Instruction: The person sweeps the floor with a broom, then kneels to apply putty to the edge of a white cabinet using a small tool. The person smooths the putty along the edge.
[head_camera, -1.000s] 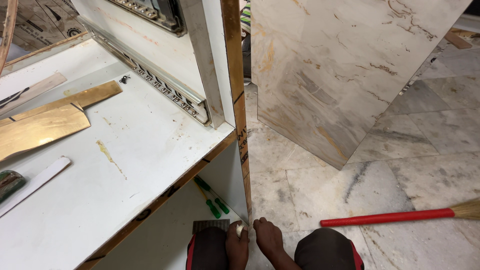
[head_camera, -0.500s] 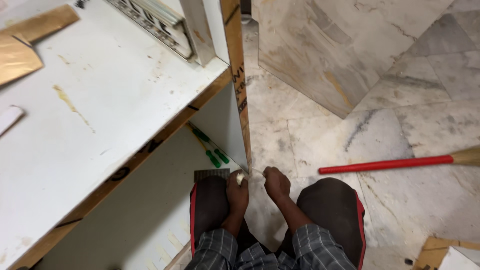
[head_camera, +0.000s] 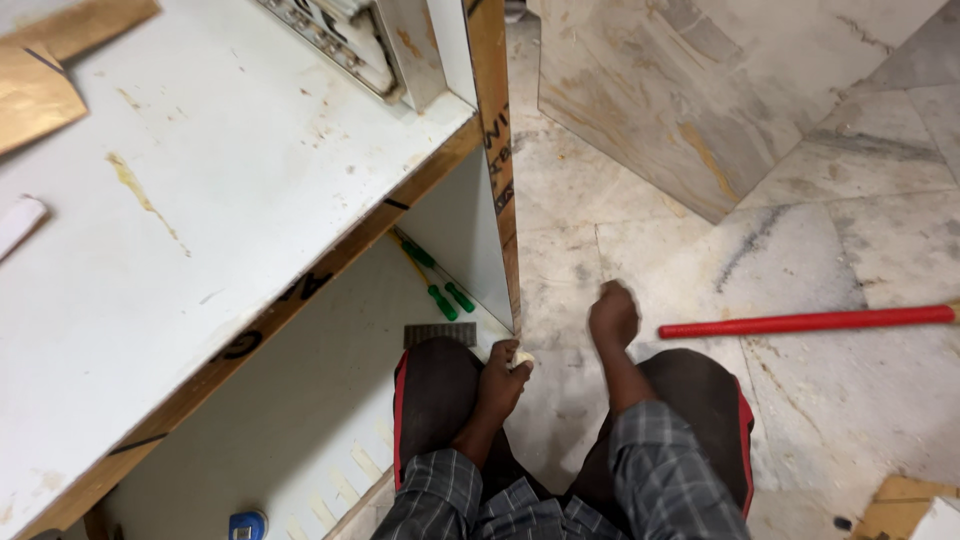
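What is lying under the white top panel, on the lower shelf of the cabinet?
On the lower shelf lie green-handled screwdrivers, a dark ridged strip and a blue object at the front edge. The white top panel covers whatever lies further back.

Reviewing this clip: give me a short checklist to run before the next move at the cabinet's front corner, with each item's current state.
1. Left hand has hold of the small pale piece: ok, fingers closed around it.
2. Piece sits at the foot of the cabinet's upright edge: ok, close to it; contact cannot tell.
3. Right hand is free: cannot tell, closed and blurred above the marble floor.
4. Green-handled screwdrivers are at hand: ok, lying inside the cabinet by the corner.
5. Red-handled broom lies apart from both hands: ok, on the floor beyond the right knee.
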